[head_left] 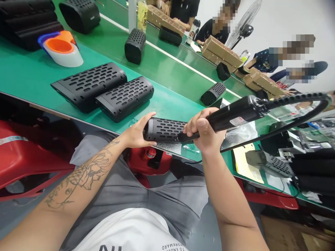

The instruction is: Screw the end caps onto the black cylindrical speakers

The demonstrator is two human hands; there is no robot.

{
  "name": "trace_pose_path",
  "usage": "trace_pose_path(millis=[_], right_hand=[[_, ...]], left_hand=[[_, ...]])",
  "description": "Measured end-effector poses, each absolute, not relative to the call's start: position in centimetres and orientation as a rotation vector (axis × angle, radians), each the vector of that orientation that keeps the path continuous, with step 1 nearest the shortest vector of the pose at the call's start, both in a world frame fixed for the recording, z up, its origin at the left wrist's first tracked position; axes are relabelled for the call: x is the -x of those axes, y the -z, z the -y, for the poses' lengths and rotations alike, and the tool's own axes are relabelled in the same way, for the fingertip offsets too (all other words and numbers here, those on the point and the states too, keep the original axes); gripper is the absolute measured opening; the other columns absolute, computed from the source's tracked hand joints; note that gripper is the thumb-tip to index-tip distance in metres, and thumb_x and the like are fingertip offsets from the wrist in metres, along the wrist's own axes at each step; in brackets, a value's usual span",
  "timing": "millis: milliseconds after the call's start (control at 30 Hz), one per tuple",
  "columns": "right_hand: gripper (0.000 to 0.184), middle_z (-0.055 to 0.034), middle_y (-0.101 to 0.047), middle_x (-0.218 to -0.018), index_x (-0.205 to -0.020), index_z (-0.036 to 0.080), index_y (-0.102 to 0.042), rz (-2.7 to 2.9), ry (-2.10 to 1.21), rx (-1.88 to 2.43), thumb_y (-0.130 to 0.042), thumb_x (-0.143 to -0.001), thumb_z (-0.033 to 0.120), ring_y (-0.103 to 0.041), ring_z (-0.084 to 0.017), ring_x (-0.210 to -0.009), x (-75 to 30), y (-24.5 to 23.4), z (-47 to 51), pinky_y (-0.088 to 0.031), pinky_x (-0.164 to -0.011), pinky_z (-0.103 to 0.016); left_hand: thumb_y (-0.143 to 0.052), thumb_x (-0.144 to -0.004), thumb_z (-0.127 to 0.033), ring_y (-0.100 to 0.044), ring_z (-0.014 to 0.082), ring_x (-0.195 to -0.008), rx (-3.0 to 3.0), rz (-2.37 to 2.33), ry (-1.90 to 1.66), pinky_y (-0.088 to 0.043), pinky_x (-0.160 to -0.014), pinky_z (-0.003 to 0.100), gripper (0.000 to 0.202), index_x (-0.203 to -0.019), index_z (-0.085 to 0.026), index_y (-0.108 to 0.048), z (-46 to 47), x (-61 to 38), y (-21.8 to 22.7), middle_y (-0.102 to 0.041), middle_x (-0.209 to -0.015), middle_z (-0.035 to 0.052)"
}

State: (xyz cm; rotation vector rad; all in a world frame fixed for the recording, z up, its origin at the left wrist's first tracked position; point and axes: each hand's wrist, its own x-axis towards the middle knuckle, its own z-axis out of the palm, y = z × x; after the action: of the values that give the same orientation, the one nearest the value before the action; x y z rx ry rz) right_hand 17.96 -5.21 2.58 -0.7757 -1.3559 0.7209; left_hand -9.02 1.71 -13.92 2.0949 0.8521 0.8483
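My left hand (138, 134) grips the end of a black perforated housing (167, 129) lying on its side at the table's near edge. In my right hand (205, 134) is a black electric screwdriver (232, 113) with a coiled cord at its back end. Its tip reaches the housing's right part, though my fingers partly cover that spot. Left of my hands, two similar perforated housings (91, 83) (128, 97) lie side by side on the green mat.
Orange and white tape rings (61, 52) stand at the left. More housings (135, 45) sit on the green conveyor (167, 73). At right are a grey perforated housing (269, 162) and yellow paper (244, 160). Co-workers sit across, behind cardboard boxes (222, 50). A red stool (157, 164) is below the table.
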Motion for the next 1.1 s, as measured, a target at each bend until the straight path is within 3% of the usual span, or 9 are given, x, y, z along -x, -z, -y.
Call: trace_pose_path(millis=[200,533,733,833,1000,1100], right_hand=[[0.062,0.0132,-0.06,-0.061,-0.098,0.031,-0.065,1.367,-0.742,0.807,-0.11,-0.093,0.073,-0.056,-0.011,-0.044,-18.0,-2.7,5.1,-0.061,-0.05,-0.029],[0.069,0.0148,-0.054,-0.056,-0.09,0.031,-0.058,1.386,-0.887,0.786,-0.112,-0.086,0.074,-0.045,-0.01,-0.04,-17.5,-2.5,4.6,-0.053,-0.046,-0.029],[0.071,0.0135,-0.054,-0.056,-0.082,0.03,-0.054,1.387,-0.882,0.787,-0.111,-0.089,0.073,-0.047,-0.01,-0.041,-17.6,-1.6,4.6,-0.055,-0.047,-0.029],[0.07,0.0123,-0.058,-0.057,-0.084,0.03,-0.059,1.344,-0.854,0.812,-0.113,-0.086,0.075,-0.052,-0.011,-0.043,-17.4,-1.7,5.2,-0.057,-0.049,-0.03],[0.061,0.0126,-0.061,-0.061,-0.105,0.029,-0.074,1.246,-0.617,0.86,-0.102,-0.096,0.082,-0.06,-0.015,-0.044,-22.1,-3.8,4.9,-0.061,-0.05,-0.032],[0.058,0.0103,-0.065,-0.063,-0.102,0.027,-0.076,1.099,-0.201,1.033,-0.101,-0.097,0.079,-0.065,-0.016,-0.047,-28.5,-4.6,3.2,-0.056,-0.048,-0.031]], left_hand=[[-0.109,-0.084,-0.078,-0.053,0.0547,-0.188,-2.093,-0.867,-0.838,-0.051,-0.155,0.063,0.152,-0.204,-0.024,-0.034,-1.6,8.9,13.7,-0.052,-0.201,0.0253],[-0.112,-0.081,-0.061,-0.064,0.0512,-0.179,-2.131,-0.858,-0.895,-0.057,-0.15,0.059,0.138,-0.195,-0.024,-0.044,-1.7,8.8,13.9,-0.062,-0.19,0.0236],[-0.112,-0.08,-0.059,-0.066,0.0514,-0.178,-2.132,-0.862,-0.89,-0.057,-0.15,0.061,0.133,-0.191,-0.024,-0.045,-1.7,8.7,13.6,-0.063,-0.189,0.0241],[-0.111,-0.081,-0.056,-0.064,0.0513,-0.179,-2.145,-0.872,-0.901,-0.055,-0.151,0.061,0.133,-0.191,-0.024,-0.044,-1.6,8.8,13.3,-0.062,-0.19,0.0241],[-0.111,-0.083,-0.054,-0.068,0.0509,-0.175,-2.163,-0.906,-0.862,-0.06,-0.147,0.063,0.127,-0.189,-0.026,-0.046,-1.1,8.6,12.7,-0.064,-0.186,0.0229],[-0.11,-0.084,-0.054,-0.07,0.0514,-0.172,-2.156,-0.925,-0.878,-0.062,-0.144,0.065,0.126,-0.188,-0.026,-0.045,-0.9,8.0,12.8,-0.064,-0.184,0.0237]])
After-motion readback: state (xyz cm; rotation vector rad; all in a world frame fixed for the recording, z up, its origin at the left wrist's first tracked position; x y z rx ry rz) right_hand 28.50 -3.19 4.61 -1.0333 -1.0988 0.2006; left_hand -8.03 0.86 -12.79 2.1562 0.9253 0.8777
